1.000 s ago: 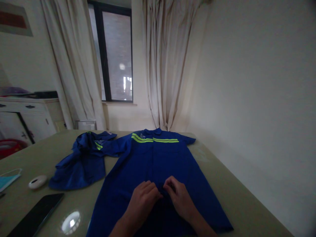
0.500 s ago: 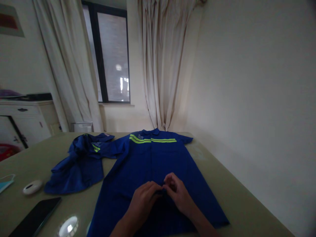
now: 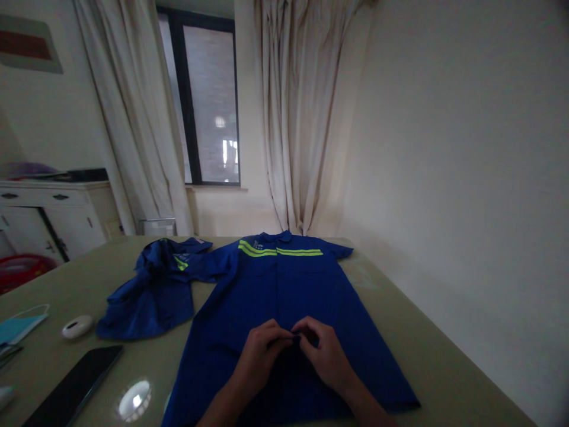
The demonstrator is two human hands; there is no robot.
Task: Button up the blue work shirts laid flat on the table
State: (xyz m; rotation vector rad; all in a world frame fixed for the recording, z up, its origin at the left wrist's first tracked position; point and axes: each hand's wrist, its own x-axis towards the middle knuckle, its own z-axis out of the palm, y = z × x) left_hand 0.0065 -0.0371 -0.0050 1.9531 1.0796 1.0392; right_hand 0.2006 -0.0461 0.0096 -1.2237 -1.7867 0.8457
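Observation:
A dark blue work shirt [image 3: 306, 284] with yellow-green stripes across the chest lies spread on the table, its collar at the far end. Over the lower part of its front opening, my left hand [image 3: 265, 350] pinches the cloth between thumb and fingers. My right hand [image 3: 322, 351] meets it fingertip to fingertip, also closed in a pinch on the shirt's front edge. Whatever small detail sits between the fingertips is hidden. To the left, a second blue garment [image 3: 153, 299] with similar stripes lies crumpled, touching the shirt's left sleeve.
On the table's [image 3: 444, 362] left side are a black phone [image 3: 73, 388], a small white rounded device [image 3: 77, 327] and a light blue face mask [image 3: 20, 329]. A wall [image 3: 466, 178] borders the right. Behind stand curtains [image 3: 297, 118] and a white cabinet [image 3: 66, 207].
My right hand's fingers have closed in toward the left fingertips, from a looser curl. The whole view has shifted slightly, bringing more of the left side into sight. Both garments stay in place.

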